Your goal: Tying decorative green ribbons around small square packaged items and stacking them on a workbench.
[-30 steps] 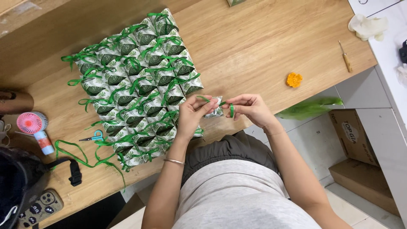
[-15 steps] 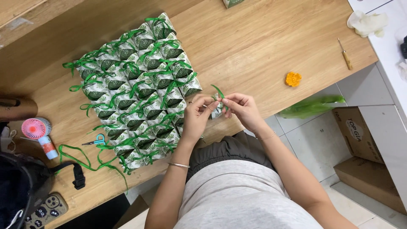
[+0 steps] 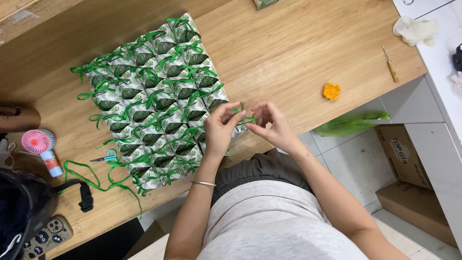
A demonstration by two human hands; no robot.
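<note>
1. A wooden table (image 3: 298, 53) fills most of the view from above, with a person seated at its near edge.
2. A block of small white boxes with green leaf print (image 3: 159, 101), each tied with green ribbon, stands in tight rows on the left half of the table.
3. The left hand (image 3: 219, 130) and right hand (image 3: 269, 123) meet just beside the right edge of that block, over the table's near edge.
4. Both hands have their fingers curled in, thumb and fingertips pinched on a thin green ribbon (image 3: 244, 115) that runs between them; its short ends stick up. What lies beneath the ribbon is hidden by the hands.
5. A loose length of green ribbon (image 3: 89, 175) trails over the table at the lower left, near small scissors with light blue handles (image 3: 107, 157).
6. A pink handheld fan (image 3: 39, 144) stands at the far left edge.
7. A small orange flower (image 3: 331, 91) lies well to the right of the hands, near the table's edge.
8. A thin tool with a wooden handle (image 3: 391, 65) lies beyond the flower.
</note>
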